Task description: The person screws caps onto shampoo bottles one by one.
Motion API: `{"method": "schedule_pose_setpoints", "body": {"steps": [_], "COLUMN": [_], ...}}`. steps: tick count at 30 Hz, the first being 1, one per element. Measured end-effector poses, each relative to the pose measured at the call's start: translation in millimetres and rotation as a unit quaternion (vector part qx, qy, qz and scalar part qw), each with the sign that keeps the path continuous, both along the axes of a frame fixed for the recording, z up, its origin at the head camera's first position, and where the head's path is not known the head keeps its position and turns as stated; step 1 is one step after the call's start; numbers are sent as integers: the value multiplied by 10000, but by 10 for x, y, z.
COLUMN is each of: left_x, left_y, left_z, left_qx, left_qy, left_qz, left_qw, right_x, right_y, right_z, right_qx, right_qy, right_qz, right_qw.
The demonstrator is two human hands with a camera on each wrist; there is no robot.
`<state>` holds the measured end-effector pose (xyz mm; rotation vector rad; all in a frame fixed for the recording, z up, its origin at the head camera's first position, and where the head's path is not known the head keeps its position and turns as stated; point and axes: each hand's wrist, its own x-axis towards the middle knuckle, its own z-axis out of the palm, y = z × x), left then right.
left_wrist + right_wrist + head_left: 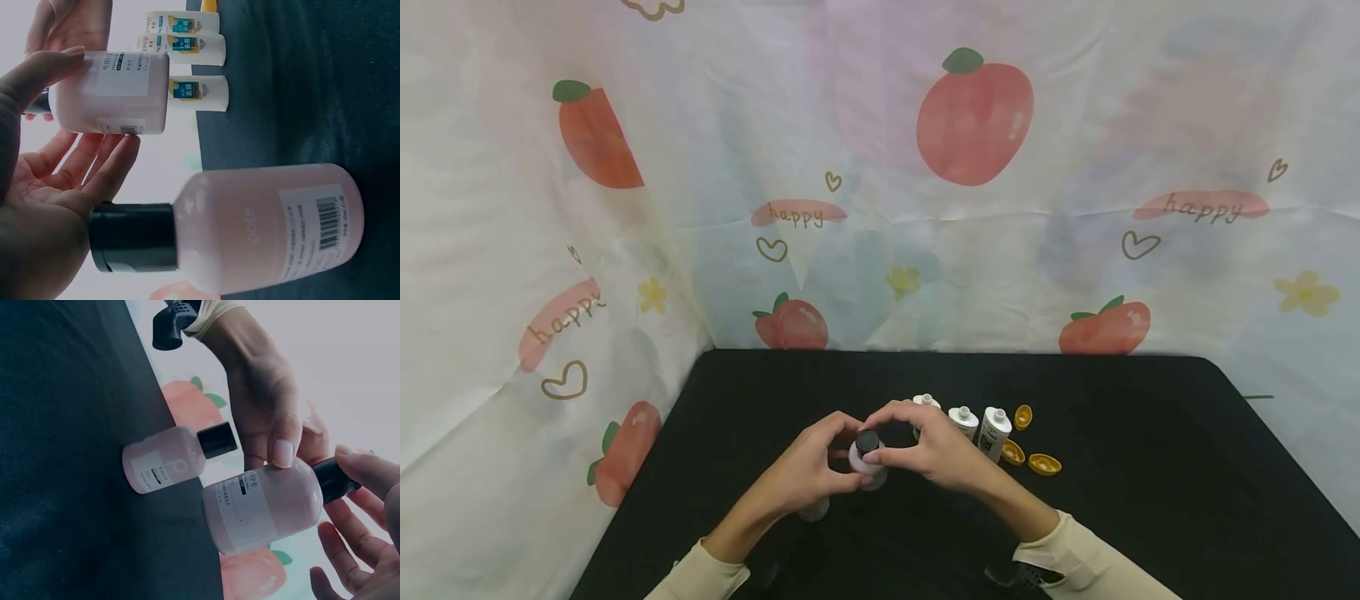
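Observation:
My left hand [808, 467] holds a small pale pink bottle [262, 509] round its body, thumb on one side and fingers on the other. At the top of that bottle, my right hand [943, 450] pinches the black cap [867, 442] between thumb and fingers. The bottle is raised over the black table, its white label showing in both wrist views. A second pink bottle [269, 231], also with a black cap, stands on the table close to my left hand, mostly covered by that hand in the head view.
Three white bottles with printed labels stand behind my right hand, the nearest white bottle [995, 433] at the right. Beside them lie three gold boat-shaped pieces, one gold piece [1045, 465] farthest right. A fruit-patterned curtain [880, 250] encloses the black table [1150, 467].

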<state>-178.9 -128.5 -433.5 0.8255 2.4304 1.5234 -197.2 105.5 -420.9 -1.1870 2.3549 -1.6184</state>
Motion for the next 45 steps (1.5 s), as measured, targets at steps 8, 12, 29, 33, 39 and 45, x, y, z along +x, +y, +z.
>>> {"method": "schedule_pose_setpoints", "body": {"steps": [8, 12, 29, 33, 39, 45], "left_x": [-8, -14, -131, -160, -176, -169], "left_y": [-71, -99, -235, -252, -273, -294], "left_z": [-47, -51, -120, -141, -169, -194], "left_qx": [-319, -353, -439, -458, -585, -718], "left_qy": [275, 358, 1060, 1078, 999, 820], "left_qz": [15, -19, -660, -780, -868, -856], "left_qw": [9991, 9987, 9912, 9900, 9895, 9904], "right_x": [-3, -10, -34, -48, -54, -41], "right_y": [-39, -50, -112, -137, -166, -190], "right_z": [-29, -41, -99, -133, -174, -215], "right_qx": [270, 296, 312, 326, 352, 323], "right_qy": [-207, -258, 9, 64, 65, 8], "right_qz": [103, 146, 247, 221, 217, 193], "right_qw": [9994, 9991, 9992, 9992, 9991, 9993]}}
